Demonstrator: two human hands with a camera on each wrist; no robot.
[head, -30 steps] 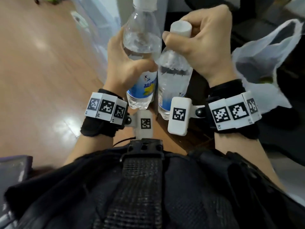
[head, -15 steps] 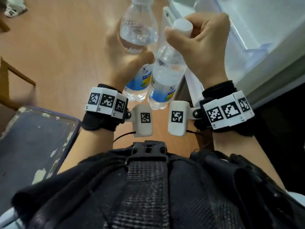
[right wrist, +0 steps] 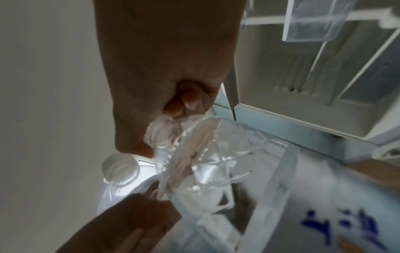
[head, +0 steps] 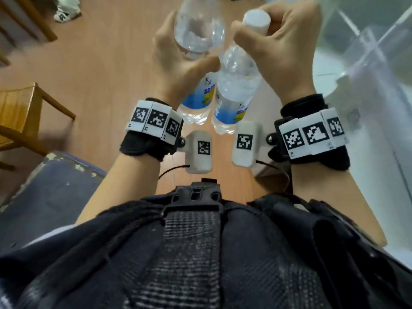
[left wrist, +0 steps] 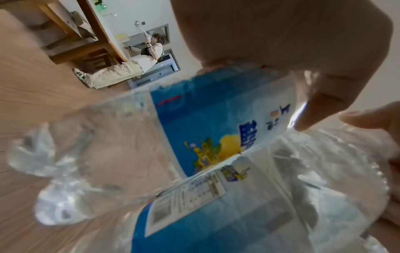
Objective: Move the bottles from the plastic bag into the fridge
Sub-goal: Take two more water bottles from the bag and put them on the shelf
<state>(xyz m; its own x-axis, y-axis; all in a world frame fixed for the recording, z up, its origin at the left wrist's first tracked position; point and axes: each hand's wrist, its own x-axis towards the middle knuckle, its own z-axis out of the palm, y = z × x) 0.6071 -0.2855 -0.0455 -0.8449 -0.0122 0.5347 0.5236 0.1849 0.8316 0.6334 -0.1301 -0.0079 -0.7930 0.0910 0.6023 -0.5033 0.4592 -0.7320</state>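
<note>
A: Which step are you on?

B: The carry, I judge. Your left hand [head: 178, 63] is wrapped round the body of one bottle [head: 196, 36]; your right hand [head: 281, 47] is closed on the neck of the second bottle [head: 236, 85], just under its white cap [head: 256, 18]. The two bottles touch low down, held over the floor [head: 100, 63], out of any bag and not yet shelved.

A: And next?

B: Turn right. The open fridge [right wrist: 303, 95] sits beside your right hand, with a clear door bin [right wrist: 314, 20] above. You need to pick a shelf and set each bottle down upright, one at a time.

A: What can't you see?

B: The left bottle's cap is cut off in the head view. The bag is out of view. The fridge shelves are blurred, so free room is unclear.
</note>
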